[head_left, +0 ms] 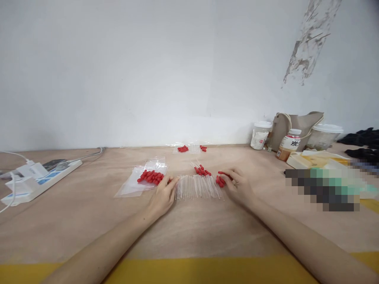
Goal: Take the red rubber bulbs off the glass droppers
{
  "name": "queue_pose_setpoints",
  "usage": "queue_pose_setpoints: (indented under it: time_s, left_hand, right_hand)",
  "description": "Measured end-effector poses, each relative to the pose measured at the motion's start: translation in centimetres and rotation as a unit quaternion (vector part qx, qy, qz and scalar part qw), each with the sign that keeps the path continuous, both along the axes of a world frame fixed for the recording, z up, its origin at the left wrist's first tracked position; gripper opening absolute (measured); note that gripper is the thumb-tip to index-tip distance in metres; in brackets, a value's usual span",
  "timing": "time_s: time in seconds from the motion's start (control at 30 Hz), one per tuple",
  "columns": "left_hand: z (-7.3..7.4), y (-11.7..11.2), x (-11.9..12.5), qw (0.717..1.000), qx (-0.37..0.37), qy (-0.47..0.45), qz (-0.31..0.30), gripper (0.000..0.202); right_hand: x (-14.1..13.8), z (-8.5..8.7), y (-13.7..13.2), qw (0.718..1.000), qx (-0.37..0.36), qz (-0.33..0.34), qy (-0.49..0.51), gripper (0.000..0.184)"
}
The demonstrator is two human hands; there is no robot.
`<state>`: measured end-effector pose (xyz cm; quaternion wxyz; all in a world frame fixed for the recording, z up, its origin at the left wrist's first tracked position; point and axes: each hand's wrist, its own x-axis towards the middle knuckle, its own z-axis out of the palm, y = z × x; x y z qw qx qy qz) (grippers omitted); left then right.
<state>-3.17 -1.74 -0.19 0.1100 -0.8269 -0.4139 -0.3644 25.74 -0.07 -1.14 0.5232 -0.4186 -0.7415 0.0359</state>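
Observation:
A row of thin, clear plastic sticks [197, 187] lies side by side on the table in front of me. My left hand [163, 193] is at the row's left end, thumb and fingers drawn together; what is between them, if anything, is too small to make out. Beyond the right end, my right hand [239, 187] pinches a small red rubbery piece [221, 172]. Several more red pieces [220, 181] lie under its fingertips. Just behind the row is a small heap of red-tipped sticks [202, 170]. To the left, red pieces [150, 176] are piled on clear plastic bags [130, 187].
Near the wall lie more red pieces [182, 148] on clear plastic. A power strip [44, 183] with chargers and cables is at left. At right stand a lidded cup [261, 136], a drink bottle [288, 145], a grey bag [281, 128] and another cup [325, 136].

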Motion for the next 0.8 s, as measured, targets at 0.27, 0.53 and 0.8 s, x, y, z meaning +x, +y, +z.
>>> queue_pose_setpoints:
  time_s: [0.27, 0.53, 0.8]
  left_hand:
    - [0.1, 1.6, 0.9, 0.998, 0.013, -0.059, -0.005, 0.024]
    - [-0.7, 1.9, 1.3, 0.998, 0.023, 0.023, -0.052, 0.015]
    - [-0.2, 1.0, 1.7, 0.991, -0.024, 0.027, -0.125, 0.016]
  right_hand:
    - [3.2, -0.1, 3.4, 0.974, -0.152, -0.133, 0.102, 0.032]
    - [3.2, -0.1, 3.2, 0.979, -0.163, -0.119, 0.04, 0.025]
    - [3.6, -0.5, 3.2, 0.97, -0.204, -0.133, 0.014, 0.025]
